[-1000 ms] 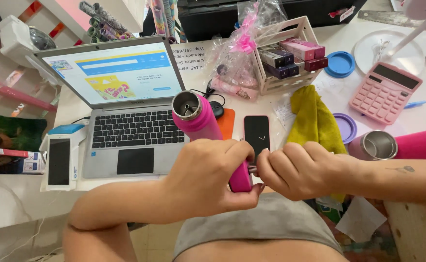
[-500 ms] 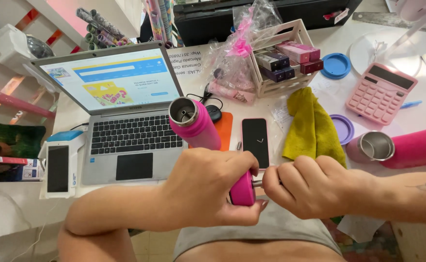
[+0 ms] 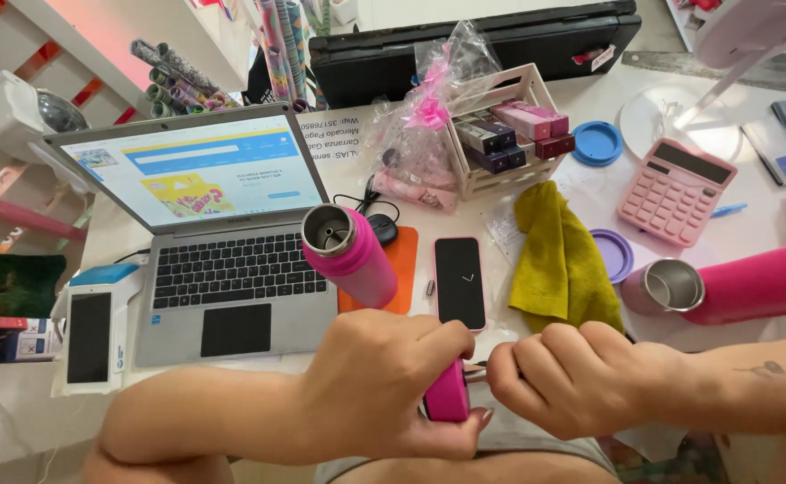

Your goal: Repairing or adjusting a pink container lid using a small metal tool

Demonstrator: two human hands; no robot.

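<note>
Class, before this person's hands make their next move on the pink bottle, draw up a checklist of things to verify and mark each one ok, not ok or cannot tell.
1. Left hand has a firm grip on the pink bottle: ok, fingers wrap its lower end.
2. Right hand is at the bottle's base: ok, fist closed against it.
3. What the right hand holds: cannot tell, hidden in the fist.
4. Bottle mouth is uncapped: ok, open steel rim shows.
5. Bottle is clear of the laptop: not ok, it hangs over the keyboard edge.
6. Phone is out of the way: not ok, it lies close beside the bottle.
</note>
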